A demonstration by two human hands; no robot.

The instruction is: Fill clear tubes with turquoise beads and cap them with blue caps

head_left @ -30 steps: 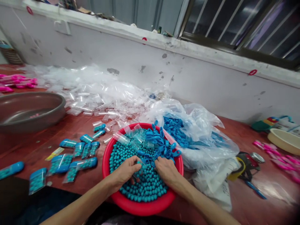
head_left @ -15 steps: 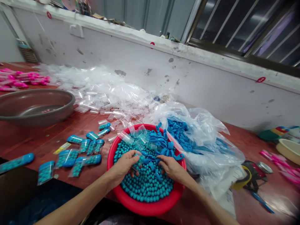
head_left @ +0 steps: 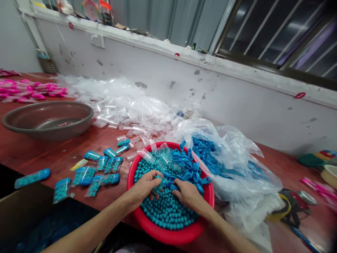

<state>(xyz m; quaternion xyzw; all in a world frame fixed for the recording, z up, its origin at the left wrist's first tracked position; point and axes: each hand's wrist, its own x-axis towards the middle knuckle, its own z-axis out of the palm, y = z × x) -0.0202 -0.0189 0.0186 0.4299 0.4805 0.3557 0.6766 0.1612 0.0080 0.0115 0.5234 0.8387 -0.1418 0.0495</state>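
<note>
A red basin [head_left: 172, 239] of teal beads [head_left: 168, 214] stands in front of me, with blue plastic caps [head_left: 184, 161] and clear plastic tubes [head_left: 149, 155] lying on the beads. Over its left half, my left hand [head_left: 149, 184] is closed round what looks like a clear tube, mostly hidden by the fingers. Close beside it on the right, my right hand [head_left: 188, 192] pinches a blue cap [head_left: 173, 187] between thumb and fingers. Several bead-filled tubes with blue caps [head_left: 88, 175] lie on the table left of the basin.
Clear tubes [head_left: 123, 102] are heaped along the wall. Behind the basin's right side, a plastic bag [head_left: 231, 144] holds more blue caps. A grey-brown bowl [head_left: 47, 131] and pink pieces [head_left: 31, 89] are at left. A headband-like strap with yellow [head_left: 281, 211] lies at right.
My right hand has closed on a blue cap and moved slightly left, nearer my left hand. The whole view has shifted, so the scene sits a little further right.
</note>
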